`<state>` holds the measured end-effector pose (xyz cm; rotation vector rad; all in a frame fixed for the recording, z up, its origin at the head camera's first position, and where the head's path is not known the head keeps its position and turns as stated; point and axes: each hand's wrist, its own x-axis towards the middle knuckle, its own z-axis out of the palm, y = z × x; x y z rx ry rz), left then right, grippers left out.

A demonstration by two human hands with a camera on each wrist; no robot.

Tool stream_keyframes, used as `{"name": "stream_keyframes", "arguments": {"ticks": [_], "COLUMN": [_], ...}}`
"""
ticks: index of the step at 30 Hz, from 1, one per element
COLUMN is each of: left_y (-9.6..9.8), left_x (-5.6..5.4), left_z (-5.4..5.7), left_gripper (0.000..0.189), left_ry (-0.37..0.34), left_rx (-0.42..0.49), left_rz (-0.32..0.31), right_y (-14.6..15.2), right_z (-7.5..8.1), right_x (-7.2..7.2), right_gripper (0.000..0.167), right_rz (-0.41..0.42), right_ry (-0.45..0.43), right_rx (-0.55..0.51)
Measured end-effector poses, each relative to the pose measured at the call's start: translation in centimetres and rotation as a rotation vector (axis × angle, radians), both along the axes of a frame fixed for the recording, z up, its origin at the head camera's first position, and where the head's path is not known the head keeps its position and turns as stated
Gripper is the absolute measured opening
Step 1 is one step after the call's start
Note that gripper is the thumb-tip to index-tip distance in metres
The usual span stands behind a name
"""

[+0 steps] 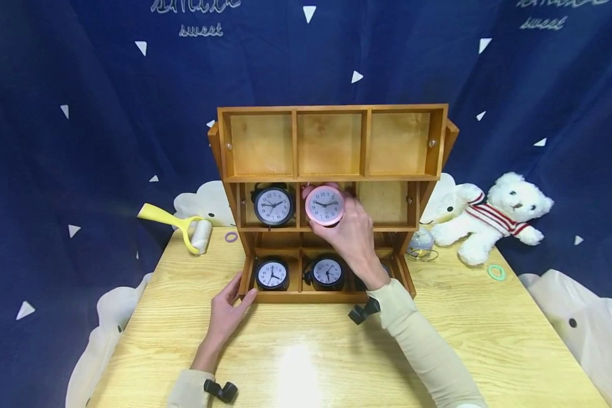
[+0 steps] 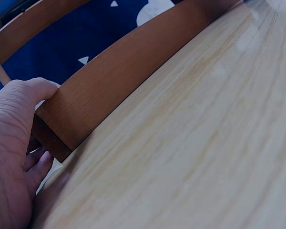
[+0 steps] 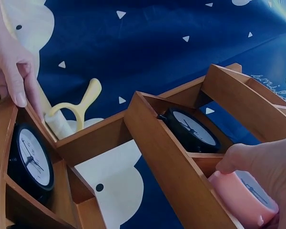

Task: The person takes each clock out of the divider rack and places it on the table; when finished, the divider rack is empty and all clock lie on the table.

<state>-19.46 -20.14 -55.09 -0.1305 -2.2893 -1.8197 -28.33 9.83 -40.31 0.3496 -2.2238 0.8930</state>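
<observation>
A pink alarm clock (image 1: 324, 205) sits at the middle compartment of the wooden shelf's (image 1: 331, 228) middle tier, gripped by my right hand (image 1: 354, 235) between thumb and fingers. In the right wrist view the pink clock (image 3: 243, 198) overlaps the tier's front board. Left of it stands a black alarm clock (image 1: 273, 205). On the bottom tier are a black clock (image 1: 272, 274) at left, another black clock (image 1: 327, 272) in the middle, and a third mostly hidden behind my right wrist. My left hand (image 1: 228, 306) holds the bottom tier's left front corner, thumb on the front board (image 2: 100, 90).
A yellow-handled lint roller (image 1: 183, 226) and a purple ring (image 1: 231, 237) lie left of the shelf. To the right are a small clear round object (image 1: 421, 242), a white teddy bear (image 1: 500, 218) and a green ring (image 1: 496, 272). A dark blue curtain (image 1: 107, 141) hangs behind.
</observation>
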Motion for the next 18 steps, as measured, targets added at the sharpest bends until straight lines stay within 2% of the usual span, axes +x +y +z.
{"name": "stream_keyframes", "arguments": {"ticks": [11, 18], "left_y": [0.0, 0.0], "left_x": [0.0, 0.2], "left_z": [0.1, 0.2], "left_gripper": [0.064, 0.063], "left_ry": [-0.003, 0.008], "left_rx": [-0.012, -0.023], "left_rz": [0.007, 0.004], "right_y": [0.3, 0.9], "right_z": [0.3, 0.7], "right_x": [0.5, 1.5], "right_gripper": [0.078, 0.082], "right_rz": [0.053, 0.087], "right_ry": [0.038, -0.009], "right_rx": [-0.076, -0.127]}}
